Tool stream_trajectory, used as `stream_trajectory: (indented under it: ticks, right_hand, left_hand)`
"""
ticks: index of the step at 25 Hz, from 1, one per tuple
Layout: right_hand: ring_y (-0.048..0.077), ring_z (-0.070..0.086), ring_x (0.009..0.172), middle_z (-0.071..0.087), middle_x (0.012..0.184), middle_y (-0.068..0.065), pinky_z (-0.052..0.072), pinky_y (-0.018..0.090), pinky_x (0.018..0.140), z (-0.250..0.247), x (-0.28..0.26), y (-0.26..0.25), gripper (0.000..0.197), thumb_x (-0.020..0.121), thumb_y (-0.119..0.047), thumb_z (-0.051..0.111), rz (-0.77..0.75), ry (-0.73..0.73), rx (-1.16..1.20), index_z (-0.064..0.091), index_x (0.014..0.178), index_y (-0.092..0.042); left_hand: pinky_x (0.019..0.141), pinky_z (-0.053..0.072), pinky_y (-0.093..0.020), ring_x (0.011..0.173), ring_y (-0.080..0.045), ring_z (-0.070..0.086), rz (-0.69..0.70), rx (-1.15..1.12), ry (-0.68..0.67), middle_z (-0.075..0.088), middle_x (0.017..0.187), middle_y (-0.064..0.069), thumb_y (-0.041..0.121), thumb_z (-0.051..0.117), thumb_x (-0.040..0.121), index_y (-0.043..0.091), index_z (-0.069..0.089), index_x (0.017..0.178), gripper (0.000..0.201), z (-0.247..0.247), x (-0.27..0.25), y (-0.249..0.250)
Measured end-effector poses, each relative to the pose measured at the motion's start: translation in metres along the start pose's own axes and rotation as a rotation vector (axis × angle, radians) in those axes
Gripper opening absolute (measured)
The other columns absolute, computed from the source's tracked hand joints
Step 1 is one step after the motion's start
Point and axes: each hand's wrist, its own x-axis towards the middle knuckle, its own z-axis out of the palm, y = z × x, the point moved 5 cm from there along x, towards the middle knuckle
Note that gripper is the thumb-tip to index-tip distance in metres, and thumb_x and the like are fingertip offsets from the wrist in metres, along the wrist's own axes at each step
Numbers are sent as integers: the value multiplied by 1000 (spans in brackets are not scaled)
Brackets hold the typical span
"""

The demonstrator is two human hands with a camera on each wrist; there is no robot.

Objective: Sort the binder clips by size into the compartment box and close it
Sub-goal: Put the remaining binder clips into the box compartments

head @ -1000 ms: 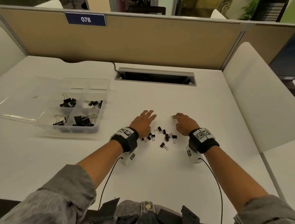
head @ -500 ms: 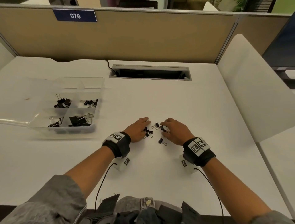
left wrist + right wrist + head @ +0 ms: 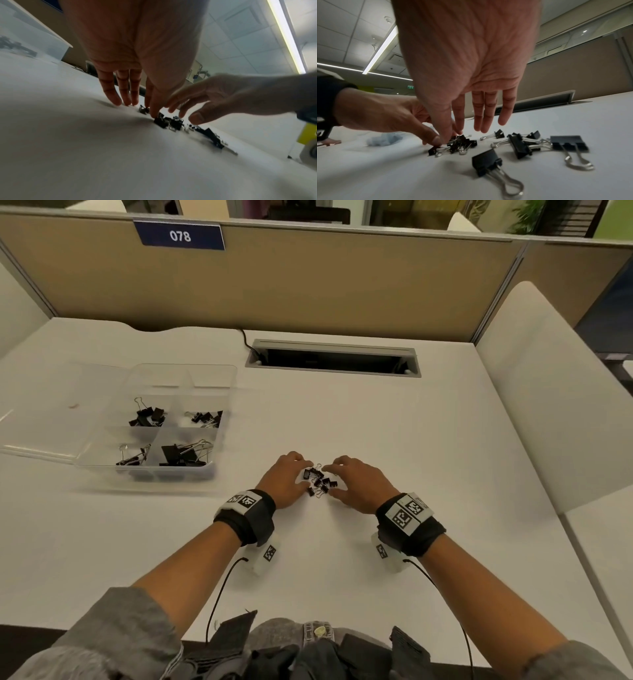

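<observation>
Several small black binder clips (image 3: 320, 482) lie bunched in a tight pile on the white desk (image 3: 342, 577). My left hand (image 3: 291, 474) and right hand (image 3: 352, 481) flank the pile, palms down, fingertips on or just above the desk. In the left wrist view the left hand (image 3: 135, 102) has straight fingers, its thumb tip against a clip (image 3: 160, 122). In the right wrist view the right hand (image 3: 462, 127) hovers over the clips (image 3: 460, 143), fingers straight. The clear compartment box (image 3: 227, 405) stands to the left, lid (image 3: 51, 422) laid open, with clips in its near compartments.
A recessed cable slot (image 3: 332, 359) sits in the desk beyond the hands, below a tan partition (image 3: 308, 285). A white panel (image 3: 548, 405) rises at the right edge. Bare desk lies between the box and the hands.
Both hands have slid inward toward each other. The clips that lay scattered between them are now pushed into one tight pile.
</observation>
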Motion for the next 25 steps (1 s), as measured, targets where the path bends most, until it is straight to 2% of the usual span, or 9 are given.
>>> stream_trajectory:
  ticks: [4, 7, 12, 16, 20, 25]
  right_hand:
    - [23, 56, 108, 56, 121, 1, 48, 34, 81, 7, 3, -3, 35, 92, -25, 58, -27, -21, -37, 57, 127, -23]
    - [23, 58, 106, 59, 117, 1, 47, 33, 79, 5, 0, 10, 29, 90, -18, 57, 29, -9, -21, 59, 119, -20]
    - [19, 57, 110, 59, 123, -2, 44, 29, 81, -7, 0, 12, 34, 93, -20, 55, 54, 48, 39, 54, 127, -22]
    - [20, 57, 112, 58, 124, -1, 47, 34, 87, -4, 15, -7, 38, 94, -20, 53, 18, 22, 33, 53, 132, -24]
    - [23, 57, 109, 56, 123, 1, 47, 36, 85, 3, 29, -19, 39, 94, -23, 54, -2, -29, 10, 53, 132, -26]
    - [24, 59, 104, 57, 117, 2, 48, 34, 79, 4, 34, -18, 34, 93, -22, 54, -10, -45, -19, 57, 127, -23]
  left_hand:
    - [85, 46, -34, 105, -22, 53, -21, 22, 60, 56, 110, -3, 22, 62, 89, 16, 63, 117, 29, -1, 2, 8]
    - [81, 46, -33, 99, -22, 57, -51, 13, 69, 60, 104, -3, 24, 66, 87, 16, 65, 111, 26, -2, -4, 7]
    - [82, 50, -39, 95, -24, 59, -78, -31, 98, 59, 105, -3, 18, 66, 83, 14, 67, 111, 28, -8, -15, 5]
    - [79, 49, -34, 96, -22, 58, -123, 38, 78, 59, 107, -2, 22, 63, 86, 17, 67, 111, 26, -9, -22, -1]
    - [77, 46, -30, 95, -21, 58, -157, 37, 80, 59, 105, -2, 26, 64, 87, 18, 68, 108, 23, -13, -25, -9]
    - [80, 48, -35, 97, -21, 57, -167, 27, 81, 60, 104, 0, 33, 69, 84, 19, 68, 106, 26, -15, -29, -16]
